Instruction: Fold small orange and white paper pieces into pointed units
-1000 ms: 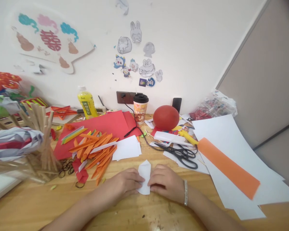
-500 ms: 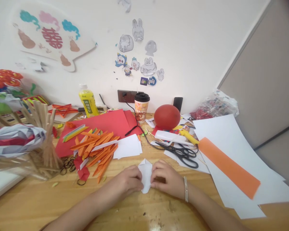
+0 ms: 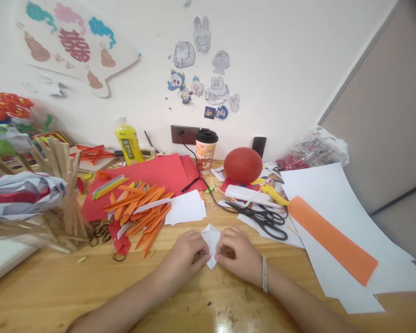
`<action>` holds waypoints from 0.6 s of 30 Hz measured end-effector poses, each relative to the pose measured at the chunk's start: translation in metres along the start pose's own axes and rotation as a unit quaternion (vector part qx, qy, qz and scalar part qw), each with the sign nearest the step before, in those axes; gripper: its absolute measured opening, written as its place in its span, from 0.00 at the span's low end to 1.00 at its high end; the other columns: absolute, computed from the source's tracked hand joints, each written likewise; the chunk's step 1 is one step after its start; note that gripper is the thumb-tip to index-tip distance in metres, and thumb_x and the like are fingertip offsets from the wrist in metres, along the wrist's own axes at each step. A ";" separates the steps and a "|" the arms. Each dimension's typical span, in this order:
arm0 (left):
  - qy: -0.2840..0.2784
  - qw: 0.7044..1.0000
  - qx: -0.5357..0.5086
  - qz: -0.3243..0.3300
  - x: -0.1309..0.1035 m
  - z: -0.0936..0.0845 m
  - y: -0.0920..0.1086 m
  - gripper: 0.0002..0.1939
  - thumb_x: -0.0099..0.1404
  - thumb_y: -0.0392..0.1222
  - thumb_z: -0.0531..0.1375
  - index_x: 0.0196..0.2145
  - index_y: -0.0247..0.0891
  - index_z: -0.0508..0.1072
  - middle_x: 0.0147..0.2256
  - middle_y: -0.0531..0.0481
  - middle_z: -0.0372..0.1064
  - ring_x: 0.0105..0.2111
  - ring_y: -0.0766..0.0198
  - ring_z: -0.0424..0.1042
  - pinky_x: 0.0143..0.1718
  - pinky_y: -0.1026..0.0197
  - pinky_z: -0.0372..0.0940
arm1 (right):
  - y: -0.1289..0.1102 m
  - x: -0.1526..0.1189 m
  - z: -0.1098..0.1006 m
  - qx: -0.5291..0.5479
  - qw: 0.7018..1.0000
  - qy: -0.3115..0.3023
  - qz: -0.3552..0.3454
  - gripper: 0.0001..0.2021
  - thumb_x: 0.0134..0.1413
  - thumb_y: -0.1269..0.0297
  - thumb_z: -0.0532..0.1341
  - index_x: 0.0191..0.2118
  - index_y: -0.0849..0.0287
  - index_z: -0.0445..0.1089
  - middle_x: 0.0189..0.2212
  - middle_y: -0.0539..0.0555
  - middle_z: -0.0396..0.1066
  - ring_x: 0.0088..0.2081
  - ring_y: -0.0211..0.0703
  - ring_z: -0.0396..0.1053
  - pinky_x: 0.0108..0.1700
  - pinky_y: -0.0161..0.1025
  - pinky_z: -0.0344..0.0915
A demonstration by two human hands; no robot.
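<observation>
A small folded piece of white paper (image 3: 211, 238) lies on the wooden table between my hands, with a pointed tip at its far end and another at its near end. My left hand (image 3: 190, 252) pinches its left edge, thumb and fingers together. From the other side, my right hand (image 3: 237, 254) pinches the right edge; a sparkling bracelet circles that wrist. Creased flaps show at both ends of the paper. Just beyond it lies a stack of white paper pieces (image 3: 186, 208).
To the left lie folded orange paper strips (image 3: 149, 208), red paper sheets (image 3: 159, 171) and a bundle of wooden sticks (image 3: 72, 199). Black scissors (image 3: 263, 219), a red balloon (image 3: 242, 165) and a paper cup (image 3: 205, 155) stand beyond. Large white sheets (image 3: 319, 185) carry an orange strip (image 3: 333, 240) at right.
The near end of the white paper now comes to a folded point, where it was blunter before. My fingertips have drawn closer together over it. The view has shifted slightly.
</observation>
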State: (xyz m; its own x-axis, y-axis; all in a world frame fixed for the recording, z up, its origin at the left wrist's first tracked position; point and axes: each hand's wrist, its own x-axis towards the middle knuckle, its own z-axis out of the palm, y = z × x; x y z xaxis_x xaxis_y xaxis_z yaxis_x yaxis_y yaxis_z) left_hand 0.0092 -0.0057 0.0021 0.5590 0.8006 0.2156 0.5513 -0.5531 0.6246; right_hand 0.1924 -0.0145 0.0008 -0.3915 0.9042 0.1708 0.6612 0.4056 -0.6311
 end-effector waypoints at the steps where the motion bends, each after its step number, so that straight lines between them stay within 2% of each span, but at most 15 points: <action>1: 0.003 1.000 0.005 -0.004 0.000 0.001 0.000 0.07 0.57 0.31 0.58 0.23 0.37 0.68 0.26 0.52 0.66 0.31 0.63 0.64 0.34 0.62 0.58 | 0.000 0.000 0.001 -0.002 1.000 0.003 0.003 0.07 0.42 0.75 0.64 0.23 0.59 0.66 0.26 0.48 0.64 0.35 0.41 0.61 0.38 0.37 0.56; 10: 0.026 0.994 0.085 -0.056 0.000 0.006 0.004 0.07 0.58 0.39 0.60 0.23 0.37 0.68 0.28 0.49 0.66 0.32 0.58 0.64 0.34 0.57 0.58 | -0.002 -0.005 0.006 -0.041 0.999 0.024 0.005 0.06 0.45 0.72 0.63 0.25 0.58 0.65 0.27 0.48 0.63 0.35 0.42 0.60 0.37 0.38 0.54; 14: 0.031 0.990 0.112 -0.075 -0.001 0.006 0.005 0.06 0.57 0.39 0.60 0.24 0.38 0.68 0.29 0.49 0.66 0.34 0.56 0.64 0.35 0.55 0.58 | -0.003 -0.005 0.006 -0.054 0.998 0.026 -0.003 0.05 0.47 0.72 0.62 0.26 0.58 0.64 0.27 0.48 0.63 0.35 0.41 0.59 0.37 0.37 0.53; 18: 0.022 0.989 0.116 -0.084 -0.001 0.005 0.007 0.05 0.58 0.38 0.60 0.24 0.38 0.68 0.29 0.49 0.66 0.34 0.56 0.65 0.36 0.55 0.57 | -0.004 -0.005 0.007 -0.061 0.998 0.024 0.006 0.08 0.47 0.65 0.64 0.27 0.58 0.64 0.28 0.48 0.63 0.35 0.42 0.59 0.37 0.38 0.52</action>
State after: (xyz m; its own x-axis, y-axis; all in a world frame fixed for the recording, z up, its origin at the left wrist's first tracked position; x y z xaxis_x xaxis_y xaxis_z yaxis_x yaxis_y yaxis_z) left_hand 0.0158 -0.0111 0.0019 0.4229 0.8921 0.1590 0.7641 -0.4454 0.4667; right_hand 0.1869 -0.0218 -0.0026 -0.3539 0.9134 0.2009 0.7396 0.4048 -0.5378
